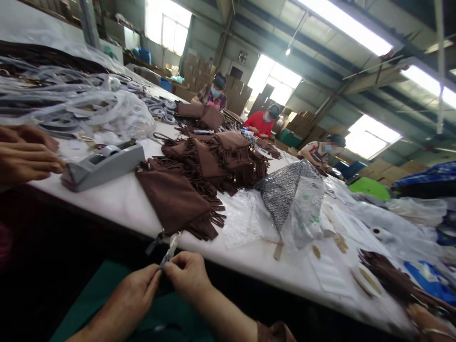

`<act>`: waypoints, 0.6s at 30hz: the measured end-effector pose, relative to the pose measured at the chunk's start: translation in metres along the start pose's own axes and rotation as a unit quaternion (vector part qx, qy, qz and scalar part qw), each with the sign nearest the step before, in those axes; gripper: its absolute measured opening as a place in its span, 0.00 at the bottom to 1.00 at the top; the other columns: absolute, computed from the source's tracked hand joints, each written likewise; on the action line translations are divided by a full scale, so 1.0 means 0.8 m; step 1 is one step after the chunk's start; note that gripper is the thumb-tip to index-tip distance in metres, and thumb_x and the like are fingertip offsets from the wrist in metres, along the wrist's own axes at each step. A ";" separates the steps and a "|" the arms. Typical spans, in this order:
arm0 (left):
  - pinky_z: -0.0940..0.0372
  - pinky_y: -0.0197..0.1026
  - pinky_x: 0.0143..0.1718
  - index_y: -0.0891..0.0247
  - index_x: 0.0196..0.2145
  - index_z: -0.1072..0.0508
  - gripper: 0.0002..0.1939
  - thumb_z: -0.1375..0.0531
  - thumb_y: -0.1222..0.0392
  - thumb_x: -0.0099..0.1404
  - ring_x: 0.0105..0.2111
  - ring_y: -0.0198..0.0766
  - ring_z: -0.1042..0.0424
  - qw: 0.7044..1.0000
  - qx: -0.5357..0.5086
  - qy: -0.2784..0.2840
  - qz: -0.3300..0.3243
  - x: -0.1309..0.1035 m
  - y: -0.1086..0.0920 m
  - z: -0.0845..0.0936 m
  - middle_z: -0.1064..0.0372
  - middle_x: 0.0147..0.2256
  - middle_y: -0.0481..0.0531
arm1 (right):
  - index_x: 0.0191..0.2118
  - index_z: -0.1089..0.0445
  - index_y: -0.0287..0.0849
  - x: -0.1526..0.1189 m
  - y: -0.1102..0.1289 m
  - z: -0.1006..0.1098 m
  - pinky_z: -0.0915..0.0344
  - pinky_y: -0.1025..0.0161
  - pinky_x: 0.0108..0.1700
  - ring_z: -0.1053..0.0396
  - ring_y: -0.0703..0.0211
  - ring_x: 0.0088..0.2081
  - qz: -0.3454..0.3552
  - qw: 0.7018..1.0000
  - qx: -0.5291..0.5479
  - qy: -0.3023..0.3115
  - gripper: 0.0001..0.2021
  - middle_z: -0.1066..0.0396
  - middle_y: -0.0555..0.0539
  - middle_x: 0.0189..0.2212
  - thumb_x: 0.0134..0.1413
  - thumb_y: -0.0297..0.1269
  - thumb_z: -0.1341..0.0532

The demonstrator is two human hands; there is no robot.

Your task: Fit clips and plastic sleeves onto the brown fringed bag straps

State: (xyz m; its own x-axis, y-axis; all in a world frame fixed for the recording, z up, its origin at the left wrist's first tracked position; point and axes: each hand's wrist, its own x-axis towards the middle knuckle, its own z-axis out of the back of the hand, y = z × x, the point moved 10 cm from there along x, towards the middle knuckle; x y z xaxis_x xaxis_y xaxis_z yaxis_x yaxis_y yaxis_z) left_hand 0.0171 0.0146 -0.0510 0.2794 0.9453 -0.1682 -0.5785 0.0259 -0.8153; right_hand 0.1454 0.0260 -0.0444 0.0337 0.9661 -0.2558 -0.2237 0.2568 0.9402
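My left hand point(137, 289) and my right hand point(188, 275) meet below the table's front edge, fingertips pinched together. Between them is a thin dark strap end with a clear plastic wrapping point(173, 247) that rises toward the table edge. A dark clip-like piece point(155, 243) hangs beside the wrapping. Just beyond my hands, a brown fringed bag point(174, 202) lies flat with one corner at the edge. Behind it is a heap of similar brown fringed bags point(228, 154). The exact part under my fingertips is too small to tell.
A grey tape dispenser point(103, 166) stands at left, near another person's hands point(28, 154). Plastic-wrapped straps point(89, 107) lie behind it. Right of the bags are a grey patterned packet point(285, 192) and clear plastic. Another person's hand point(429, 318) is at lower right. Three people work farther back.
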 end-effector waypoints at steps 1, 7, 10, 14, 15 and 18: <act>0.40 0.41 0.33 0.59 0.30 0.29 0.17 0.53 0.51 0.68 0.30 0.43 0.29 1.000 0.010 -0.005 -0.007 0.000 0.002 0.000 0.28 0.28 0.52 | 0.24 0.23 0.38 0.002 -0.005 0.000 0.41 0.68 0.26 0.37 0.64 0.23 -0.010 1.000 -0.009 -0.006 0.05 0.29 0.50 0.19 0.44 0.33 0.35; 0.39 0.43 0.36 0.59 0.31 0.29 0.17 0.54 0.54 0.69 0.33 0.45 0.27 0.998 0.045 -0.012 -0.042 0.000 0.011 -0.007 0.27 0.31 0.55 | 0.19 0.27 0.39 0.006 -0.022 -0.005 0.44 0.68 0.25 0.41 0.65 0.21 -0.059 0.998 -0.020 -0.027 0.06 0.35 0.53 0.16 0.41 0.34 0.33; 0.38 0.45 0.36 0.59 0.30 0.29 0.18 0.56 0.55 0.69 0.33 0.47 0.27 0.997 0.061 -0.013 -0.046 0.001 0.015 -0.010 0.27 0.31 0.58 | 0.17 0.30 0.40 0.009 -0.028 -0.006 0.46 0.67 0.24 0.42 0.65 0.21 -0.073 0.996 -0.042 -0.039 0.08 0.37 0.53 0.15 0.40 0.34 0.34; 0.38 0.46 0.38 0.60 0.33 0.26 0.18 0.55 0.58 0.67 0.34 0.49 0.26 0.996 0.067 -0.014 -0.059 0.002 0.016 -0.010 0.26 0.33 0.60 | 0.16 0.33 0.41 0.015 -0.036 -0.007 0.47 0.66 0.24 0.42 0.65 0.20 -0.074 0.991 -0.094 -0.058 0.10 0.37 0.53 0.14 0.40 0.37 0.34; 0.38 0.46 0.38 0.60 0.34 0.26 0.17 0.54 0.57 0.66 0.35 0.49 0.26 0.996 0.059 -0.010 -0.060 0.002 0.015 -0.009 0.25 0.34 0.60 | 0.16 0.34 0.41 0.015 -0.037 -0.007 0.48 0.66 0.23 0.42 0.65 0.20 -0.076 0.990 -0.101 -0.060 0.11 0.38 0.53 0.14 0.40 0.38 0.34; 0.38 0.44 0.35 0.59 0.31 0.27 0.17 0.53 0.54 0.66 0.32 0.47 0.26 0.999 0.026 0.005 -0.037 0.005 0.016 -0.003 0.25 0.31 0.58 | 0.16 0.33 0.41 0.013 -0.035 -0.011 0.48 0.67 0.23 0.42 0.65 0.20 -0.079 0.993 -0.071 -0.051 0.11 0.37 0.53 0.14 0.39 0.37 0.33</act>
State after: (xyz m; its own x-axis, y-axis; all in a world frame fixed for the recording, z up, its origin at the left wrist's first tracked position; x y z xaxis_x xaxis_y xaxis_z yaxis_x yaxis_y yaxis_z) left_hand 0.0130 0.0178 -0.0633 0.3302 0.9371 -0.1134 -0.5946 0.1132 -0.7960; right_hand 0.1433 0.0289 -0.0751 0.1761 0.9136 -0.3666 -0.3428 0.4060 0.8472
